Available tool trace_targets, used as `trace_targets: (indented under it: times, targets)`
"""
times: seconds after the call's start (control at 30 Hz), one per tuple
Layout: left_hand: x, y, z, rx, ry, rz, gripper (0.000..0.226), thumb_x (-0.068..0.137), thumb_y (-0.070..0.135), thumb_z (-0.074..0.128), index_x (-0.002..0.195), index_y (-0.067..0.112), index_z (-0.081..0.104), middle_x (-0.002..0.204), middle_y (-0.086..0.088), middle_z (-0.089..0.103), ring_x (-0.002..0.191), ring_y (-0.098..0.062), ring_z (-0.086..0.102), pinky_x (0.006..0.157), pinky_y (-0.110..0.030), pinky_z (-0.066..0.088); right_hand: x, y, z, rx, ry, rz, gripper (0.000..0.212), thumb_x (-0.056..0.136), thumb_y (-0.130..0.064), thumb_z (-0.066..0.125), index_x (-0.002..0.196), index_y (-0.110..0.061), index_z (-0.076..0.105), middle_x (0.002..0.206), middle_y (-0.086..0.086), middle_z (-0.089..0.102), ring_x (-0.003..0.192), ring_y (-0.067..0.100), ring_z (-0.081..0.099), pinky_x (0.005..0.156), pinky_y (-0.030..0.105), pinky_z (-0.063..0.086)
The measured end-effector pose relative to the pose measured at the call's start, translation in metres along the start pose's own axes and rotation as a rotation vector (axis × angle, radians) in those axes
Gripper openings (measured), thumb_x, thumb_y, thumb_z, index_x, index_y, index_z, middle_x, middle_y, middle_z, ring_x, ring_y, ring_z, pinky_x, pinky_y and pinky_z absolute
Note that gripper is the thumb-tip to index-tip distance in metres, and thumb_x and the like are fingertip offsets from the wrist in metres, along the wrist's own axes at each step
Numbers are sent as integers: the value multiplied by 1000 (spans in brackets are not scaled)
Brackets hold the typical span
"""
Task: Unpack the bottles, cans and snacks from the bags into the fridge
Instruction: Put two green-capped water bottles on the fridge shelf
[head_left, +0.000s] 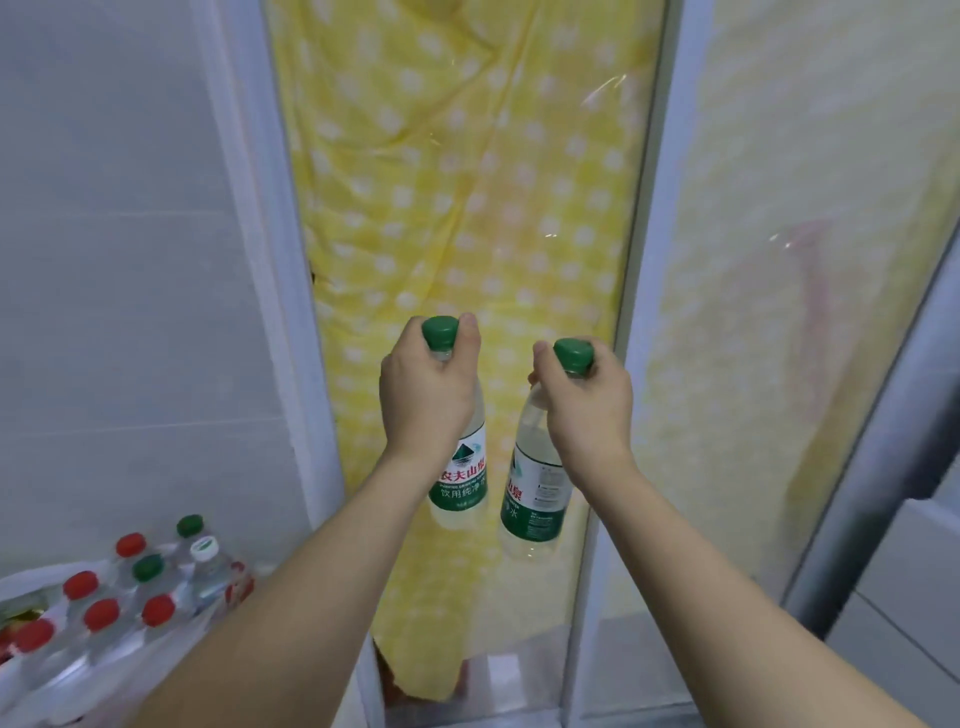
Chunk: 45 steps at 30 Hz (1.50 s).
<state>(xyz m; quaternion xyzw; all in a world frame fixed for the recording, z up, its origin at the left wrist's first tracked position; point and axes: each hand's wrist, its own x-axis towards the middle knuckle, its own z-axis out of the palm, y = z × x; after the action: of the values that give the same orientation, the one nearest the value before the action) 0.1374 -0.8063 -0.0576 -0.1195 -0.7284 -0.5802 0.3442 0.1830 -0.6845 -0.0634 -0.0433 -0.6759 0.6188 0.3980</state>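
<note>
My left hand (423, 395) grips the neck of a clear water bottle (460, 480) with a green cap and a green and white label. My right hand (584, 402) grips the neck of a second bottle (535, 506) of the same kind. Both bottles hang upright in the air, side by side, in front of a glass panel. At the lower left a white plastic bag (31, 579) holds several water bottles (124, 603) with red caps and a few with green or white caps.
Behind the glass hangs a yellow curtain with white dots (457, 182), framed by white door posts (270, 260). A pale tiled wall (114, 260) is on the left. A grey metal edge (883, 467) slants at the right.
</note>
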Motion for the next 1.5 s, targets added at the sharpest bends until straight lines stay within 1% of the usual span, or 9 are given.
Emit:
trace_targets:
  times: [0.23, 0.4, 0.6, 0.73, 1.0, 1.17, 1.3, 1.4, 1.5]
  targets:
    - [-11, 20, 61, -102, -162, 35, 35, 87, 54, 55, 78, 20, 59, 68, 3, 67, 69, -17, 66, 68, -40, 54, 21, 7, -54, -85, 184, 20, 15, 84, -30, 67, 75, -21, 58, 74, 7, 68, 73, 25, 64, 70, 36, 52]
    - [-9, 26, 94, -178, -292, 87, 32, 89, 50, 58, 80, 19, 61, 68, 5, 66, 68, -17, 65, 67, -40, 54, 28, 8, -79, -136, 325, 14, 14, 85, -28, 66, 78, -19, 59, 75, 7, 69, 70, 18, 63, 62, 21, 47]
    - [-26, 39, 133, -286, -453, 105, 38, 83, 57, 54, 79, 20, 60, 69, 3, 66, 68, -20, 66, 65, -41, 54, 25, 3, -120, -253, 492, 12, 13, 83, -32, 66, 81, -20, 61, 78, 3, 70, 74, 18, 65, 68, 30, 51]
    - [-48, 58, 152, -333, -510, 95, 36, 82, 55, 55, 77, 19, 60, 68, 3, 66, 69, -19, 64, 66, -38, 52, 17, -8, -152, -309, 567, 22, 15, 81, -34, 65, 75, -21, 60, 75, 4, 69, 72, 21, 64, 66, 35, 52]
    - [-102, 112, 182, -427, -677, 127, 24, 88, 37, 64, 73, 20, 55, 66, 4, 61, 68, -22, 58, 63, -34, 46, -14, -37, -223, -424, 740, -5, 16, 82, -29, 65, 74, -16, 58, 70, 5, 68, 70, 25, 64, 68, 37, 53]
    - [-121, 123, 201, -516, -778, 116, 29, 84, 48, 59, 74, 22, 56, 66, 3, 65, 67, -20, 65, 64, -37, 53, -26, -45, -242, -493, 840, -15, 17, 81, -30, 66, 72, -18, 60, 68, 4, 67, 69, 24, 65, 72, 48, 57]
    - [-121, 129, 213, -574, -829, 152, 24, 88, 39, 64, 72, 23, 56, 67, 4, 65, 67, -18, 63, 62, -32, 50, -26, -51, -242, -518, 922, -48, 17, 83, -26, 67, 71, -18, 58, 66, 2, 66, 62, 17, 63, 70, 47, 57]
    - [-114, 129, 218, -607, -872, 191, 27, 89, 36, 64, 68, 25, 52, 64, 7, 62, 64, -16, 60, 57, -26, 44, -23, -51, -237, -558, 995, -49, 16, 81, -26, 67, 70, -20, 58, 65, 1, 65, 64, 22, 63, 69, 44, 56]
    - [-107, 130, 226, -642, -914, 225, 24, 89, 37, 65, 72, 20, 57, 65, 7, 62, 64, -13, 60, 57, -26, 44, -25, -52, -231, -579, 1041, -63, 15, 81, -27, 66, 71, -18, 58, 69, 7, 66, 65, 24, 64, 68, 42, 54]
